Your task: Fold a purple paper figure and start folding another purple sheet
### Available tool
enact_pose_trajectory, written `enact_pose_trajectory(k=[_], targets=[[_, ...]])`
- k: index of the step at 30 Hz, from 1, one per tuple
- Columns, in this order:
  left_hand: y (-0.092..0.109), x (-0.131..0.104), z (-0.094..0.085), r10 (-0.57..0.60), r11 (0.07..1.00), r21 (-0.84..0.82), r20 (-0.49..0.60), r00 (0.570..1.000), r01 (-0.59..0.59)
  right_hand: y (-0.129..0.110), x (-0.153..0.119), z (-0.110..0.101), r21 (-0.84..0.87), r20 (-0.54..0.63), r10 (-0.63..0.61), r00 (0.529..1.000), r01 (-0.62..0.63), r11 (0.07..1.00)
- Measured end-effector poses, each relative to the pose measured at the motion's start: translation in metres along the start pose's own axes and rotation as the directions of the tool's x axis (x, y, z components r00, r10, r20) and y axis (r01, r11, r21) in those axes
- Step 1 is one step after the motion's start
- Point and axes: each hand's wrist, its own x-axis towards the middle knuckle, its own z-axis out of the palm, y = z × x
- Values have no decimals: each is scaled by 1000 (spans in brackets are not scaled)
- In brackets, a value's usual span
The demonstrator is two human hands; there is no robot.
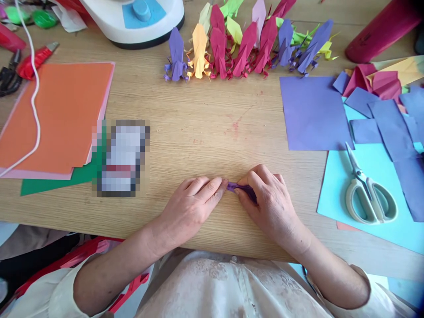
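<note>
A narrow strip of folded purple paper (234, 186) lies between my hands near the table's front edge. My left hand (195, 205) has its fingers pressed together on the strip's left end. The thumb and fingers of my right hand (270, 203) pinch its right part, and some of the paper is hidden under that palm. Beyond, a row of folded paper figures in purple, orange, crimson and green stands at the back, among them a crimson one (245, 51). To the right lies a flat purple sheet (314, 115).
Scissors (371, 198) rest on cyan paper (334, 185) at the right, beside purple paper pieces (387, 123). A crimson cylinder (380, 33) is behind them. At left are a blurred phone (121, 154), orange sheets (56, 115) and a white cable (35, 97). A white device (142, 26) stands at the back.
</note>
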Motion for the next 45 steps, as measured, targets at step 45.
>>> enact_pose_trajectory(k=[45], targets=[[1, -14, -2, -43, 999, 12, 48, 998, 42, 15, -19, -14, -269, 96, -439, 893, 448, 853]])
